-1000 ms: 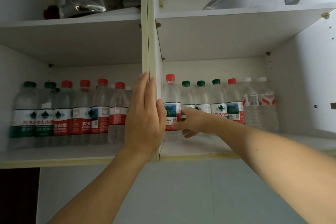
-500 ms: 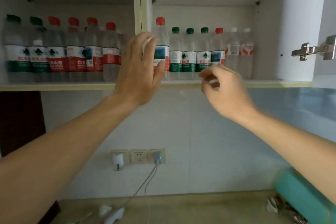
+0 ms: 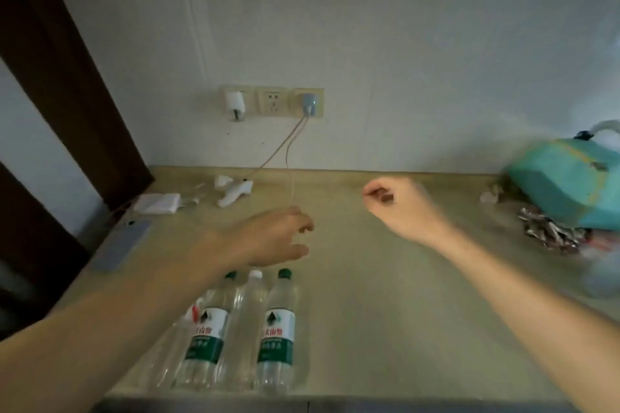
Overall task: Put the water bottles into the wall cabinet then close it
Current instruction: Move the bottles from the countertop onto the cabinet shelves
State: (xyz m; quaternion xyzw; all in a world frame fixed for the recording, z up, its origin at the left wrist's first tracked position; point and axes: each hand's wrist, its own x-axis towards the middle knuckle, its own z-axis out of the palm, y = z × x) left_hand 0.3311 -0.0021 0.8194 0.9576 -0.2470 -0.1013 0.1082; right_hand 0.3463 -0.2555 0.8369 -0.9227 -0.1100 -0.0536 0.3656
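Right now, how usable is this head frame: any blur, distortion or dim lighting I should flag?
Head view: motion blur smears both the left hand and right hand, and the teal bag at the right edge. Wide-angle distortion bends the dark frame on the left. The light is dim and flat, with no glare. The green-capped bottles stay readable, their label text soft.

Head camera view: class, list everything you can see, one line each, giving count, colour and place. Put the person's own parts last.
water bottles: at least four, clear, green or white caps, near counter edge, left of centre
counter: one, beige, foreground
wall sockets: three, cream, on wall
chargers: two, white and grey, plugged in
cables: two, thin, from grey charger to counter
teal bag: one, far right
white cloth: one, back left
left hand: open, above bottles
right hand: loosely curled, empty
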